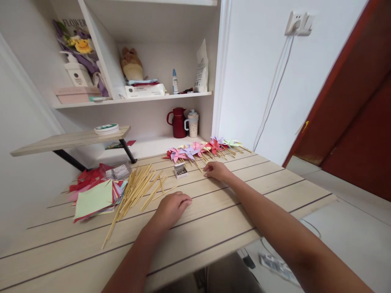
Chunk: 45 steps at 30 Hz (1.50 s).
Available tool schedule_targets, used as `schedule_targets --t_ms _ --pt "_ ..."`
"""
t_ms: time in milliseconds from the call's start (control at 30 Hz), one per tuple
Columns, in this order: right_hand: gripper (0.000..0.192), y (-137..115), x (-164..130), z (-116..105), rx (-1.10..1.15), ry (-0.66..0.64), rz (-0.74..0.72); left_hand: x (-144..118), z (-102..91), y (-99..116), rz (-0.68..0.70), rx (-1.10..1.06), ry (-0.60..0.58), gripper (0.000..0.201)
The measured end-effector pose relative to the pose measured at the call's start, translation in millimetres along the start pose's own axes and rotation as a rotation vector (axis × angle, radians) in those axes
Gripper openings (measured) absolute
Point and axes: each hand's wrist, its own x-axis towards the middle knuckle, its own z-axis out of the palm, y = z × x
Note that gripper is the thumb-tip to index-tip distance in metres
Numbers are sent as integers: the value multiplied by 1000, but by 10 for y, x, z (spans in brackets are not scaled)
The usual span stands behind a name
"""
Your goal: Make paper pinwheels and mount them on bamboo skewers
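Note:
My left hand (172, 208) rests on the table with its fingers curled in and the thumb laid along them; nothing shows in it. Farther forward, my right hand (216, 171) is bent down at the tabletop, fingers drawn together. Its fingertips are close beside a pinwheel stick's end; whether they touch it or pinch something small, I cannot make out. Beyond it lies a row of paper pinwheels (191, 151) on thin sticks. A small open box (181, 171) of tiny metal pieces stands between the hands. Loose wooden sticks (134, 191) lie left of my left hand.
Stacked coloured paper squares (93, 200) lie at the left, near a clear packet (119, 171). A raised wooden stand (70, 140) holds a round white container (106, 129). A red jug (178, 123) and a lidded cup (192, 123) stand at the back below the shelf (146, 99).

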Motion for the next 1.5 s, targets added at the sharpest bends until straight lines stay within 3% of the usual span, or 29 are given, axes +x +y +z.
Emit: schedule_targets --t_ms 333,833,1133,1300,1500 --pt "14 -101 9 91 -213 46 -7 10 9 -3 3 1 7 31" --pt "19 -161 31 186 -277 82 -46 5 16 6 -17 8 3 30" --pt "23 -118 -10 173 -143 134 -98 6 45 -8 -5 12 7 31" --pt "41 -102 -56 113 27 183 -111 -18 41 7 3 49 27 31" --pt "53 -192 -151 130 163 247 -221 -34 33 -24 15 60 160 32"
